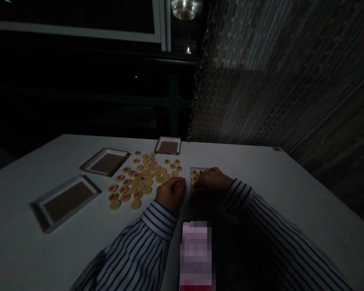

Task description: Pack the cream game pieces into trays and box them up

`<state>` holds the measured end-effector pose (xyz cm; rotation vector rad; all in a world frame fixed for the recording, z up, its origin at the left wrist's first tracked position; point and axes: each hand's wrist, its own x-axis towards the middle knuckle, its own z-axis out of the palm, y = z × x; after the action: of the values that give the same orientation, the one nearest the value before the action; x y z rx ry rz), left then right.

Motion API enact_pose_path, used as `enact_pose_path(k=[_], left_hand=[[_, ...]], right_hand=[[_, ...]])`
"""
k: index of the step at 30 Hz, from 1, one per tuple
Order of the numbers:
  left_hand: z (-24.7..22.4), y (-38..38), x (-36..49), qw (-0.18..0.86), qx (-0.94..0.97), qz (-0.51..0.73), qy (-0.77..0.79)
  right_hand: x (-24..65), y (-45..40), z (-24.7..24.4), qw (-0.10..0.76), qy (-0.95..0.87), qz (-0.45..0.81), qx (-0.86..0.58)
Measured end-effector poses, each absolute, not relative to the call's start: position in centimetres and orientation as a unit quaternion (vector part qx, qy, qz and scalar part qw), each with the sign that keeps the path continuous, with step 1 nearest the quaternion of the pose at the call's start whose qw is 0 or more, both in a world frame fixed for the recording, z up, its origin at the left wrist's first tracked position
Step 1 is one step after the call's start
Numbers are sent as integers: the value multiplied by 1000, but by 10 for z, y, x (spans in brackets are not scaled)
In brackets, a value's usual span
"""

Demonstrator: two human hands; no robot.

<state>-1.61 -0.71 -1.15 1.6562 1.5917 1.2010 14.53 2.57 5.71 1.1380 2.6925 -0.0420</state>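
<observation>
Fingers (199, 182) of right hand (214, 180) curled over box (200, 168) of discs (194, 172)

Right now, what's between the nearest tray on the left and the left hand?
Loose round pieces, some showing red characters, others plain faces, lie between that tray and the left hand; head view.

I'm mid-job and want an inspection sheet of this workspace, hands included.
Surface: white table, dimly lit.
Things in use: loose round pieces, some marked red or black; small box holding more.
Clutter: pale tray and brown-rimmed tray left of the loose pieces, far tray beyond; phone-like object, pixelated.
Left hand: curled, left of the box; contents unclear.
Right hand: over the box, partly covering it; grip hidden.
Cables: nothing seen.
Surroundings: string curtain, pale window frame, darkness.
</observation>
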Motion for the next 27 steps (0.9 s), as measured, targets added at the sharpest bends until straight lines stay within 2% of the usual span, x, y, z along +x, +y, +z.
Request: enact_pose_path(k=[10, 20, 27], left_hand=[[-12, -7, -15, 287, 599, 458, 590], [-1, -9, -19, 291, 571, 502, 581], [10, -12, -31, 229, 581, 512, 590]], right_hand=[[148, 27, 58, 106, 915, -12, 388], [161, 13, 98, -23, 907, 44, 419], [162, 7, 105, -53, 903, 38, 426]])
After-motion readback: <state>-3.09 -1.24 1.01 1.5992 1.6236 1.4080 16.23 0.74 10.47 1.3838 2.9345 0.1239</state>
